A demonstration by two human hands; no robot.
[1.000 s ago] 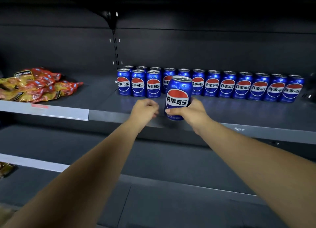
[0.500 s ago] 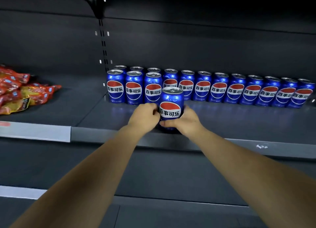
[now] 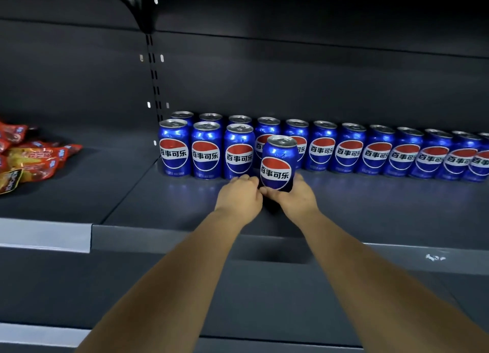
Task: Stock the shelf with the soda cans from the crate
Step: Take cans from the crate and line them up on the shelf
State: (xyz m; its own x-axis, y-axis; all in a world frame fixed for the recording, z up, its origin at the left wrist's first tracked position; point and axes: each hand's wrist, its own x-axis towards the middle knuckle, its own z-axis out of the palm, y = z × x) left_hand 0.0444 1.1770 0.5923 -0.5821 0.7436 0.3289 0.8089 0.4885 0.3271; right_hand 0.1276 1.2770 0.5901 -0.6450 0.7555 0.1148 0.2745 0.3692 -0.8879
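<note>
The right hand (image 3: 293, 198) holds a blue Pepsi can (image 3: 277, 164) upright by its lower part: its fingers (image 3: 300, 180) curl round the can's far right side and the thumb lies across the near side below the logo. The left hand (image 3: 239, 194) is pressed in from the other side, its fingers (image 3: 238, 179) curled and its thumb tip meeting the right thumb at the can's lower left edge; whether these fingers grip the can or only touch it cannot be told. The can's base is hidden behind both hands, so it is unclear if it stands on the dark grey shelf (image 3: 383, 209) or is just above it. Just beyond the left fingers stand three front cans (image 3: 206, 154), side by side. Beyond the right fingers, a back row of Pepsi cans (image 3: 349, 151) runs along the rear of the shelf, off to the right edge of the view. Well to the left of the left fingers lie red and yellow snack packets (image 3: 37, 159), on the shelf section past the slotted upright (image 3: 154, 74).
</note>
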